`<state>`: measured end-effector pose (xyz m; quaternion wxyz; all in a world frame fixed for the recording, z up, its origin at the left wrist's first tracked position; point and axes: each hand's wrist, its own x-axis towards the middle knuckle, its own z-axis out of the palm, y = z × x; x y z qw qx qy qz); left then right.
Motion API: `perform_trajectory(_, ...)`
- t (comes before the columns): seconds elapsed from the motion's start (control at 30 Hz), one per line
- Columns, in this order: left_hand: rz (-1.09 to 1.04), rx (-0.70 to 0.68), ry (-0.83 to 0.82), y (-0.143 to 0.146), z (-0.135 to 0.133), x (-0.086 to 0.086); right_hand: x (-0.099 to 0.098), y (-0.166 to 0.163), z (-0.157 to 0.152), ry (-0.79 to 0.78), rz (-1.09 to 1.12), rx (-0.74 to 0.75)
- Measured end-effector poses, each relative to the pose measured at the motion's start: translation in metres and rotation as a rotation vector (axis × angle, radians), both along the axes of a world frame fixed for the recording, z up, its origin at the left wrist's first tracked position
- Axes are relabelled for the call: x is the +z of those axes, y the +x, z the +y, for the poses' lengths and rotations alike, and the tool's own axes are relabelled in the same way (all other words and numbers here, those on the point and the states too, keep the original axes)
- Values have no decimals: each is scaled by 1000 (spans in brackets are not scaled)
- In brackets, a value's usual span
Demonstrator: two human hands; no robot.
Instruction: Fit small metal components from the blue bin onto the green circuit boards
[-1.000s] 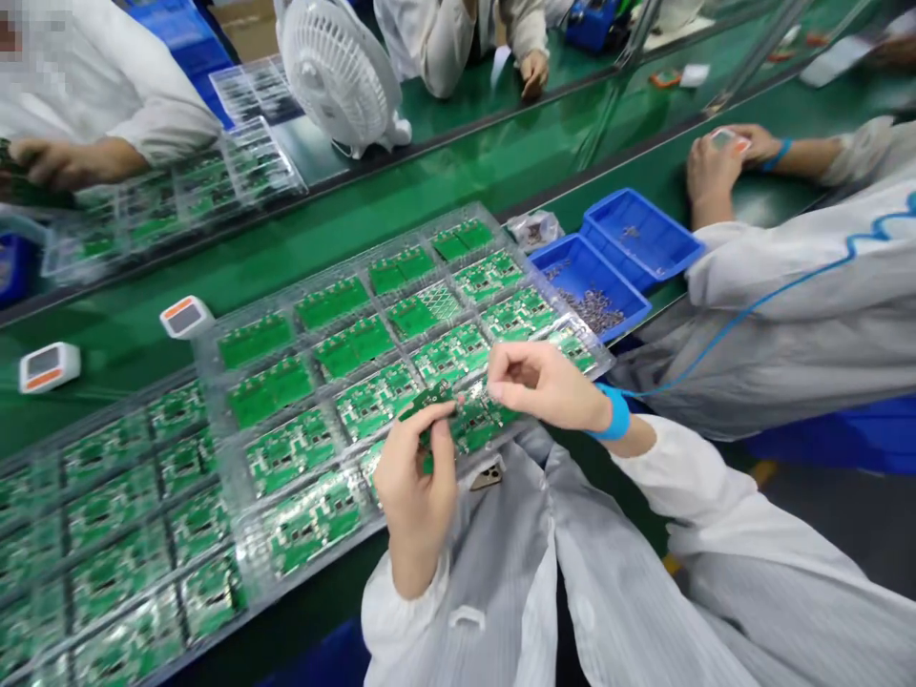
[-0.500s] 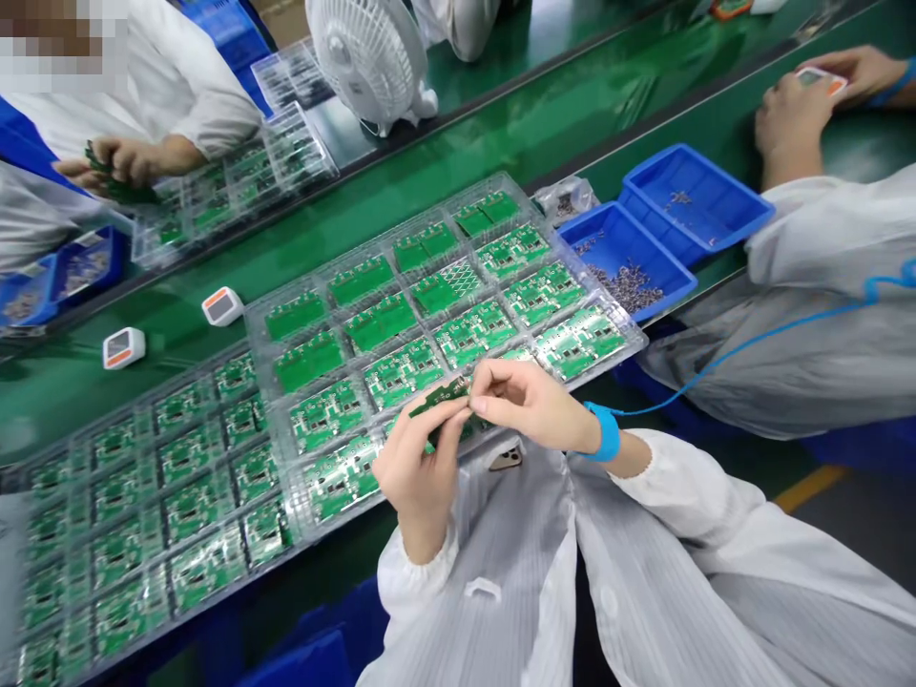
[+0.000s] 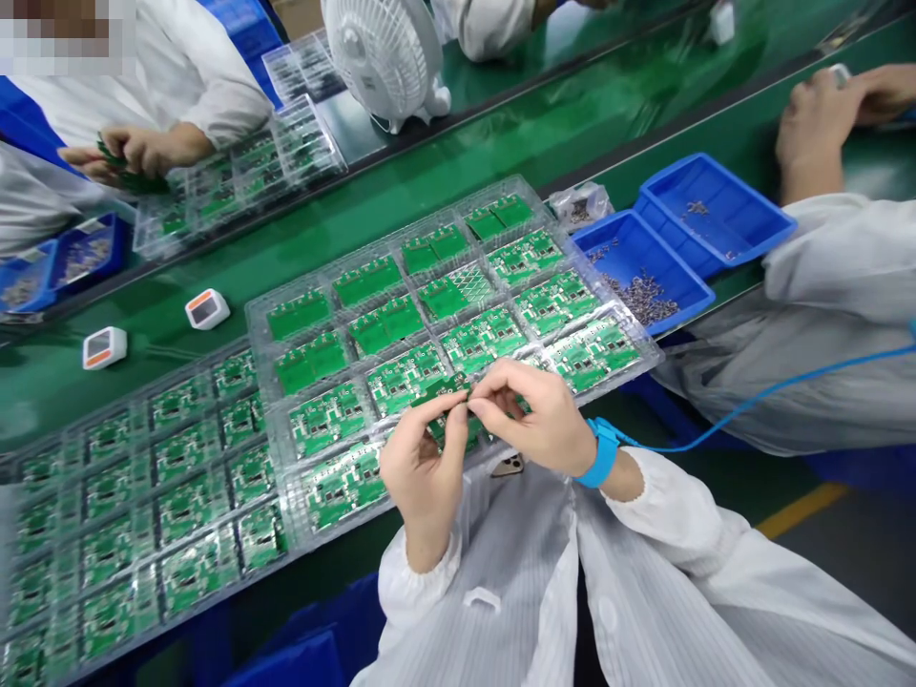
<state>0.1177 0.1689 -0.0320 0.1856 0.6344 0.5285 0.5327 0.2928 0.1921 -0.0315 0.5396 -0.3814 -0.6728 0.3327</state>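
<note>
left hand (image 3: 422, 469): is pinching the small green circuit board (image 3: 444, 390) at one end, fingers closed narrow on it.
right hand (image 3: 535, 418): is gripping the board's other end with its fingertips, also narrow; blue wrist strap (image 3: 605, 451) is on the wrist, with blue coiled cord (image 3: 751, 403) running away to the right.
board position: is being held just above the near edge of the clear blister tray (image 3: 648, 355).
tray state: every visible pocket appears to be carrying a board. Boards at the far end are showing plain green faces, and nearer ones are showing busier faces with silver pads. Which are done and which are left, I cannot tell.
second tray (image 3: 43, 460): is sitting just left of the clear blister tray, carrying similar boards.
parts bin (image 3: 676, 279): is standing beyond the tray's right corner, holding a heap of small dark parts (image 3: 642, 299).
co-worker: hand (image 3: 812, 124) is working beyond the parts bin.
</note>
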Motion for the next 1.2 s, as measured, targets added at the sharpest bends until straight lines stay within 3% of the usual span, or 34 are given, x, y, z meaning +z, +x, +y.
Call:
perform_trajectory(0.17,20,8,-70,2,-2,0,5,1,3,-130,65,-44)
perform_trajectory(0.33,35,45,-31,4,-2,2,6,3,7,-187,35,-91)
perform_trajectory(0.7,61,25,-18,8,-3,5,6,3,10,-195,-64,-87)
perform_trajectory(0.9,20,-56,-58,12,-6,4,5,3,10,-213,-112,-91)
perform_trajectory(1.2,31,-67,-40,18,-8,8,2,0,10,-127,-128,-96)
